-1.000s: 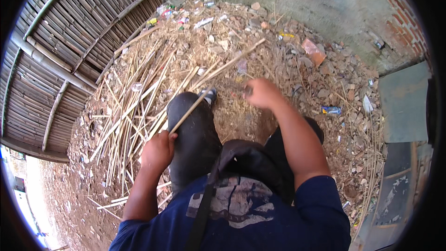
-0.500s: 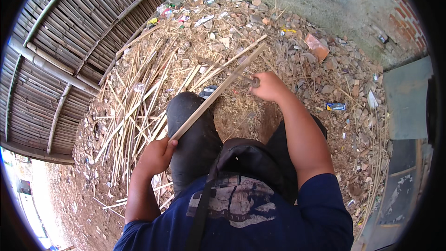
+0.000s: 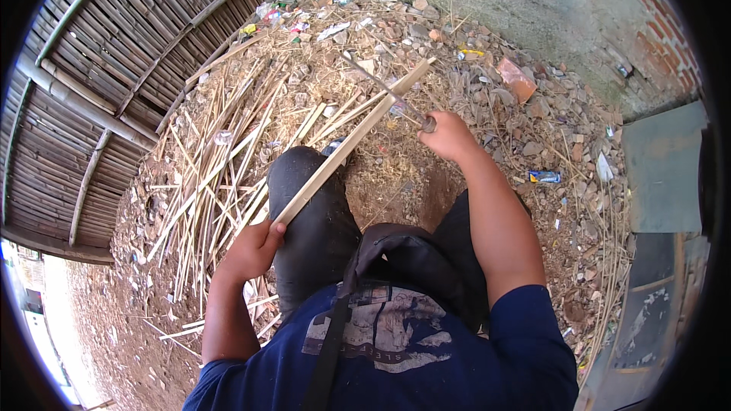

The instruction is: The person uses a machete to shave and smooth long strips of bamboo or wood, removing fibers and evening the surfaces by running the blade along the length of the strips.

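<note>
My left hand (image 3: 253, 251) is closed on the near end of a long pale bamboo strip (image 3: 329, 164). The strip slants up and away to the right, passing over my left knee (image 3: 304, 183). In my right hand (image 3: 449, 137) is the dark round handle of a knife (image 3: 368, 76). Its long narrow blade points to the far left and crosses the strip near that strip's far end. Whether the blade touches the strip I cannot tell.
Many cut bamboo strips (image 3: 202, 198) lie heaped on the ground to the left. Rubble and litter (image 3: 525, 110) cover the ground ahead and to the right. A bamboo-slat wall (image 3: 145, 23) stands at left, a brick and plaster wall (image 3: 533, 7) at the back, grey panels (image 3: 666, 167) at right.
The knife's blade has swung outward, so more of it shows beyond the strip. My right hand has shifted slightly right, and the strip has turned a little in my left hand.
</note>
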The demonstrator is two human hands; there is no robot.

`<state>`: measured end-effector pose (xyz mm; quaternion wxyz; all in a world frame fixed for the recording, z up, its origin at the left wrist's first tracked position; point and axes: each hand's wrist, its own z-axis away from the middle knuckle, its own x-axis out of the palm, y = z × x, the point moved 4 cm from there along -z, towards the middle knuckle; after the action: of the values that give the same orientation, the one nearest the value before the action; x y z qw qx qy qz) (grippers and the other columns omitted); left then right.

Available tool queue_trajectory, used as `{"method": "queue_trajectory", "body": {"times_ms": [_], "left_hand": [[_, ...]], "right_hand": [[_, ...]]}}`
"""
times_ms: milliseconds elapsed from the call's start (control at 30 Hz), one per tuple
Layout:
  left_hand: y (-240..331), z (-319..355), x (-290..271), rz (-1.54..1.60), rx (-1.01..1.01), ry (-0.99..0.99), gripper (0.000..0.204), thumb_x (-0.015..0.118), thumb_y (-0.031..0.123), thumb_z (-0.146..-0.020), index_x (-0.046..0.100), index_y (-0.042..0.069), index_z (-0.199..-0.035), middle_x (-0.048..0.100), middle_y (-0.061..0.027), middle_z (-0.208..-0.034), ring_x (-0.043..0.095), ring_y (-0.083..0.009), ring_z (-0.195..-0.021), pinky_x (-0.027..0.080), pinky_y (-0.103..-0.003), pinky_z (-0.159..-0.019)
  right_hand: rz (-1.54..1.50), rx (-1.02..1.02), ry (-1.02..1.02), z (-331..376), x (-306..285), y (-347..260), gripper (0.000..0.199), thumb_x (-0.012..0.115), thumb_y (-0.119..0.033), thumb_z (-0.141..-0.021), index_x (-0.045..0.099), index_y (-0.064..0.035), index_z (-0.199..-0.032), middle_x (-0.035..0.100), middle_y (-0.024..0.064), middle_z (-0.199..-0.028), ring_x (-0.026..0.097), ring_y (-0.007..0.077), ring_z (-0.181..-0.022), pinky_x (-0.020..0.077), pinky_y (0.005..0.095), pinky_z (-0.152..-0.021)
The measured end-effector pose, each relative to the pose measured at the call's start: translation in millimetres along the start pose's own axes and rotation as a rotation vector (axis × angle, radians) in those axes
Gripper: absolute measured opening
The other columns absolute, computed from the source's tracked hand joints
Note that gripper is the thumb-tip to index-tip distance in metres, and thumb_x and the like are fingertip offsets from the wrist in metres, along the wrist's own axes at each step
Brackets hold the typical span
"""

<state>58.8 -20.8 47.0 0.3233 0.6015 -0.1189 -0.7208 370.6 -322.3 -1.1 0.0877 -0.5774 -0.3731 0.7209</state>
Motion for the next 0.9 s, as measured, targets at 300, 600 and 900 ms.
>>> {"method": "queue_trajectory", "body": {"times_ms": [300,600,900], "left_hand": [[-8.6,-10.9,6.0,0.025,-0.014,-0.045,0.049,0.048,0.041,-0.108,0.065,-0.001,-0.089,0.062,-0.009,-0.07,0.058,-0.0186,-0.066,0.047,-0.037,-0.065],[-14.1,-9.4,7.4,0.022,0.022,-0.05,0.048,0.051,0.041,-0.106,0.065,-0.002,-0.089,0.065,-0.0175,-0.073,0.063,-0.0314,-0.068,0.049,-0.042,-0.068],[-15.7,-3.3,6.7,0.147,-0.041,-0.044,0.048,0.051,0.041,-0.107,0.064,-0.001,-0.087,0.066,-0.0165,-0.073,0.063,-0.0289,-0.068,0.049,-0.042,-0.069]], "right_hand": [[-0.017,0.082,-0.052,-21.5,-0.5,20.4,0.026,0.071,-0.022,-0.084,0.071,-0.0023,-0.101,0.071,0.0161,-0.086,0.07,0.0296,-0.08,0.0553,0.0423,-0.074],[0.256,-0.181,0.001,4.6,7.0,-17.4,0.026,0.07,-0.016,-0.085,0.072,-0.0048,-0.108,0.073,0.0133,-0.087,0.073,0.0266,-0.078,0.0565,0.0381,-0.071],[0.067,0.031,-0.02,2.7,-9.4,-14.2,0.035,0.072,-0.02,-0.083,0.071,-0.0084,-0.115,0.074,0.0139,-0.089,0.073,0.026,-0.079,0.0572,0.0394,-0.074]]}}
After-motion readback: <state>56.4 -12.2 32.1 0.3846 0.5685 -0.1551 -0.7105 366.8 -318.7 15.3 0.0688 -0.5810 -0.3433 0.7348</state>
